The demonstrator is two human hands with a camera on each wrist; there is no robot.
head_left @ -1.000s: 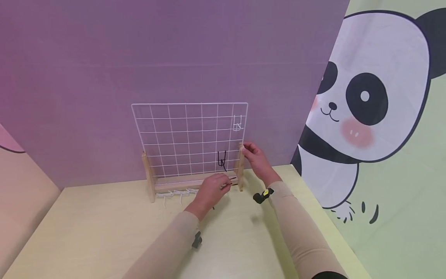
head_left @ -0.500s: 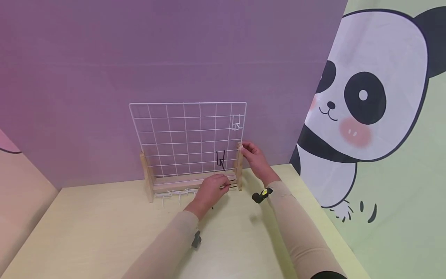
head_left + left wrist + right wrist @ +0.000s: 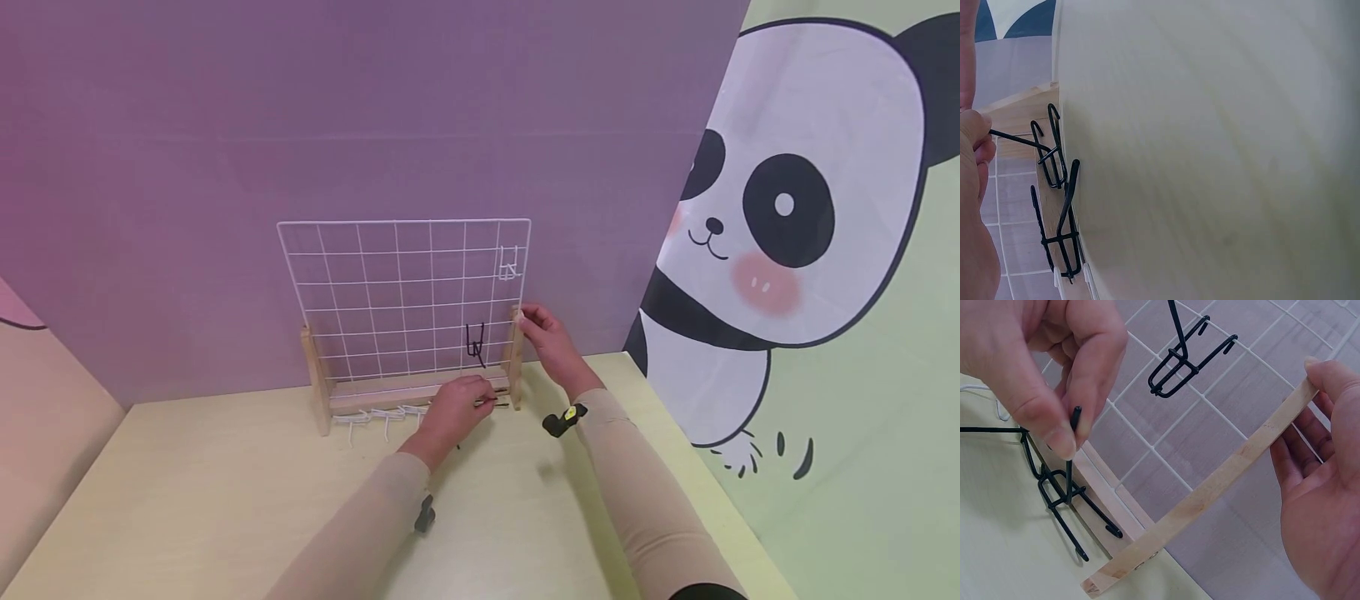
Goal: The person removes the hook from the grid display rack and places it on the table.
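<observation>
My left hand [image 3: 457, 408] pinches the stem of a black wire hook [image 3: 1069, 478] between thumb and fingers, low in front of the stand's base. The hook's two bent prongs point right, toward the wooden post. My right hand [image 3: 553, 343] grips the top of the right wooden post [image 3: 1210, 490], with the thumb at its end and fingers behind. The post supports a white wire grid panel [image 3: 401, 283]. Another black hook [image 3: 475, 348] hangs on the grid's lower right. Beside the held hook, a further black hook [image 3: 1060, 239] lies by the base, partly hidden in the head view.
A white hook [image 3: 508, 271] hangs at the grid's upper right. Several white hooks [image 3: 386, 414] lie along the base at left. The left wooden post [image 3: 317, 379] stands on the pale table [image 3: 225, 492]. A purple wall [image 3: 187, 183] rises behind.
The held hook's prongs have dipped slightly. Both hands stay almost where they were, and the head view has shifted a little.
</observation>
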